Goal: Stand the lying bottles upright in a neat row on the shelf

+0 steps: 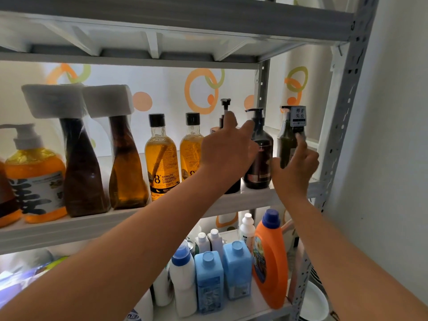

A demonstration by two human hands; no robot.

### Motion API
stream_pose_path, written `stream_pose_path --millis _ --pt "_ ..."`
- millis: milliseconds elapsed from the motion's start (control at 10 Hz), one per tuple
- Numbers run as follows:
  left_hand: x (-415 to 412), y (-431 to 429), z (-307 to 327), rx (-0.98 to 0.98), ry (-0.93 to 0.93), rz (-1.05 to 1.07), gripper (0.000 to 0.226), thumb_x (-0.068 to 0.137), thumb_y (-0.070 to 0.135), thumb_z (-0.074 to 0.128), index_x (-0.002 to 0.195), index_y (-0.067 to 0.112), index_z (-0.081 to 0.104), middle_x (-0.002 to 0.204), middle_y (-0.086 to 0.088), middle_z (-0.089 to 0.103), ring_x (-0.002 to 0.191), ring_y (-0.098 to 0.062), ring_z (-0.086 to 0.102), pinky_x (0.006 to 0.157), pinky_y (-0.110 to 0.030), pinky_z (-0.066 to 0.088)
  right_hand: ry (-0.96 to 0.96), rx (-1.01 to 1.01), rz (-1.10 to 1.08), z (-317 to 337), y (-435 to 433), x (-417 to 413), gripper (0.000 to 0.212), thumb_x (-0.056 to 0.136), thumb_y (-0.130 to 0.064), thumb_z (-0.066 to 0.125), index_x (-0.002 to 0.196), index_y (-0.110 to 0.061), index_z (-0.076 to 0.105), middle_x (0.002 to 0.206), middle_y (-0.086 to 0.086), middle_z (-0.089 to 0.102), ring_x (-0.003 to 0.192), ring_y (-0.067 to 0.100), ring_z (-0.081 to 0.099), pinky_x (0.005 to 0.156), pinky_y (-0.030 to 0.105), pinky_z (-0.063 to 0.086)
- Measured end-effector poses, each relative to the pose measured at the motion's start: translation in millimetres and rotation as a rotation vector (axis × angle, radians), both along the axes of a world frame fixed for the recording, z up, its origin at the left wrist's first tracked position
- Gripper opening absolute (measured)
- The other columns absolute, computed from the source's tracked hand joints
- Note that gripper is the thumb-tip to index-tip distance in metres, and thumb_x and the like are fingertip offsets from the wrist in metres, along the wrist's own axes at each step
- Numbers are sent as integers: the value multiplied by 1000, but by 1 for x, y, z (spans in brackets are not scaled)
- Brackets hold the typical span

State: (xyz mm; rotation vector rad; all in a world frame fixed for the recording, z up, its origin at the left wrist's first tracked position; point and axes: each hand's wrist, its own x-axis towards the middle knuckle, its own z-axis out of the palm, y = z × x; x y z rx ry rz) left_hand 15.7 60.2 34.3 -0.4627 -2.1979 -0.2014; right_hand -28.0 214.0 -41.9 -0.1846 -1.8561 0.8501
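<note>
The right hand (pixel 294 169) is gripping the green bottle (pixel 285 144) tagged "养护头皮"; the left hand (pixel 228 150) is reaching at the brown pump bottle (pixel 261 158), its grip not clear; a yellow bottle (pixel 162 156) is showing "MINUTE GINSENG SHAMPOO".

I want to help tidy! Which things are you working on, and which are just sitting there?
The job: left hand, reaching at a tall pump bottle; right hand, gripping the green bottle; dark brown pump bottle between them; the shelf under them.
Just sitting there: orange detergent jug, blue bottles, white bottle with blue cap and white bowl, all lower down.
</note>
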Motion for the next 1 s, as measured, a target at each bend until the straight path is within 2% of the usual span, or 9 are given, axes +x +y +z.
stream_pose_path --millis 100,200,400,600,800,900,1000 --pt "2 9 -1 -5 6 -101 34 93 37 43 122 20 51 115 -7 47 79 -21 59 59 -28 44 -195 0 46 -8 21 -3 98 77 -17 70 148 -29 4 127 22 42 115 34 43 92 42 39" --pt "0 17 -7 -28 -29 -143 33 94 36 40 120 20 52 105 -3 54 82 -20 59 61 -29 43 -330 36 109 -18 31 -5 111 76 -17 73 147 -28 -11 128 21 48 112 38 52 92 48 44" --pt "-6 22 -20 35 -61 -187 27 92 34 42 107 20 59 93 0 60 75 -18 58 61 -28 45 -349 30 95 -21 34 -10 109 76 -22 74 148 -22 -7 129 18 52 111 36 55 92 44 45" --pt "-8 19 -24 47 -81 -197 24 92 34 41 103 20 57 83 1 58 70 -17 58 61 -28 48 -351 65 104 -23 32 -11 110 75 -27 74 148 -21 -8 129 17 54 110 35 57 91 45 47" --pt "-8 13 -27 55 -93 -183 25 92 34 41 104 20 58 77 2 55 66 -15 55 54 -25 41 -371 50 132 -24 32 -9 112 75 -24 75 148 -21 -10 136 15 48 117 35 52 96 46 44" --pt "-5 6 -25 58 -89 -177 24 92 34 41 100 20 59 70 3 58 62 -14 56 53 -25 45 -362 -9 165 -20 27 -4 103 77 -20 71 149 -21 -3 131 15 52 115 34 53 95 47 45" --pt "4 -1 -21 87 -90 -200 24 92 33 41 100 18 59 70 2 60 62 -15 57 53 -24 43 -143 24 86 -6 19 4 75 77 -20 66 141 -20 26 112 10 59 105 31 57 85 42 50"
